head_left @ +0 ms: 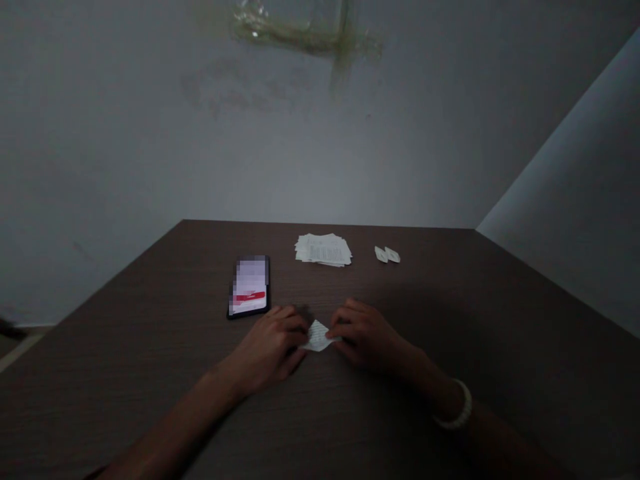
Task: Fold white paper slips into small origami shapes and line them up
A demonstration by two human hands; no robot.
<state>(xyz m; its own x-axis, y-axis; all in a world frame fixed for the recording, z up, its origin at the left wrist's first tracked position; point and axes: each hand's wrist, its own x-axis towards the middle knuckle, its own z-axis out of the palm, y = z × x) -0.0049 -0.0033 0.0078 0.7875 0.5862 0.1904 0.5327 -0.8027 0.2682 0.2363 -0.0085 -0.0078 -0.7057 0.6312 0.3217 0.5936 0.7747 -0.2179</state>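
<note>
Between my two hands, low over the table, is a small piece of printed paper (317, 336) with a pointed top and folded-looking edges. My left hand (278, 340) pinches its left corner, fingers curled. My right hand (364, 337) grips the right side, with thumb and fingertips closed on the edge. The fingers cover both side corners of the paper. A pale beaded bracelet (466, 405) circles my right wrist.
A brown wood-grain table (165, 347) reaches back to a grey wall. Left of centre lies a phone (251, 283) with its screen lit. Farther back are a stack of printed paper sheets (324, 250) and two small folded papers (387, 255).
</note>
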